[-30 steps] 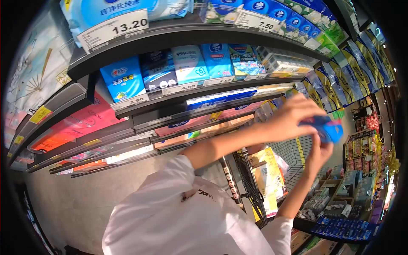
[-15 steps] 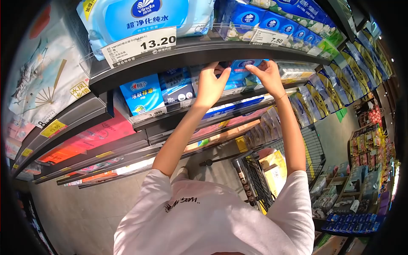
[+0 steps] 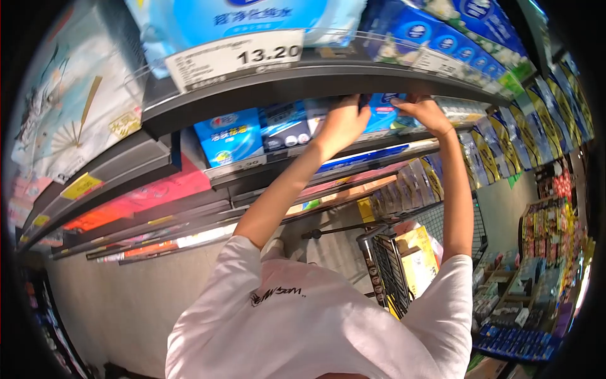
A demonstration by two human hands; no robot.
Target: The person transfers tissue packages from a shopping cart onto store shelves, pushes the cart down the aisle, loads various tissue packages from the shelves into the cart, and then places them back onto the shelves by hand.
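Observation:
A small blue Vinda pack [image 3: 382, 114] sits between my two hands at the mouth of the shelf under the top one. My left hand [image 3: 348, 121] is at its left side, the thumb near the pack's edge and the other fingers partly hidden in shadow. On the opposite side my right hand [image 3: 427, 114] has its thumb against the pack's front, its fingertips lost under the shelf lip. Left of my hands stand a light-blue wipes pack [image 3: 228, 139] and a dark-blue pack [image 3: 284, 126].
Overhead juts the top shelf's edge [image 3: 334, 79], bearing a large wipes pack [image 3: 252, 18] and blue tissue packs [image 3: 442, 44]. Hanging yellow-and-blue packs [image 3: 524, 120] line the right end. A shopping cart [image 3: 388, 268] with a yellow box [image 3: 418, 262] stands below my right arm.
The view has shifted, so the shelves sit further right. Both hands have gone deeper under the top shelf with the blue pack, which shows less of its front.

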